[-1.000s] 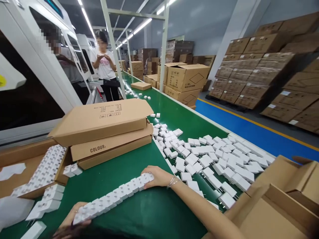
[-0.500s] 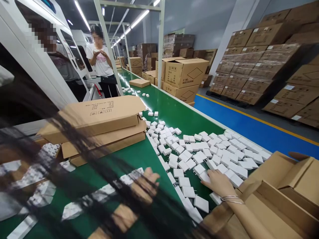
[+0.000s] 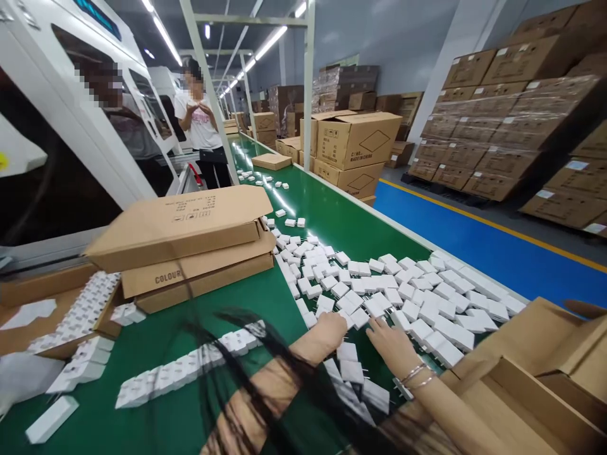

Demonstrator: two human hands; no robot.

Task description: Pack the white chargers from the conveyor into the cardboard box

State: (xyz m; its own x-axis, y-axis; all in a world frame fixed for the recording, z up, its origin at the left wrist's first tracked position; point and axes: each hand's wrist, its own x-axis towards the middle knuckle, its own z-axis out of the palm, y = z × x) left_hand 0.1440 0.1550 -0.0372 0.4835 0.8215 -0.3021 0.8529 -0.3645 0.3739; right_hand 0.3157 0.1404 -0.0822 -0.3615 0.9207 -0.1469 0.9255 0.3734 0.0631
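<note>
White plug chargers (image 3: 411, 292) with metal prongs lie in a dense spread on the green conveyor belt (image 3: 339, 218). Over the near edge of this spread, my left hand (image 3: 331, 332) is curled closed; its fingertips and anything inside are hidden. Close by on the right, my right hand (image 3: 391, 346), with bracelets at the wrist, has its fingers stretched forward at the edge of the chargers. Left of my left forearm, a row of chargers (image 3: 190, 365) stands side by side on the green worktop (image 3: 156, 430). Strands of dark hair cross the view in front of it.
Two flat cartons (image 3: 190, 234) are stacked at the left, beside an open carton (image 3: 57, 351) of chargers in rows. An open brown box (image 3: 531, 360) stands at the near right. Taped boxes (image 3: 355, 142) line the belt's far side. Another person (image 3: 202, 120) stands beyond, beside a white machine.
My left hand has moved right and away from me, from beside the row to the loose chargers. My right hand has shifted slightly left. The hair blur has thinned.
</note>
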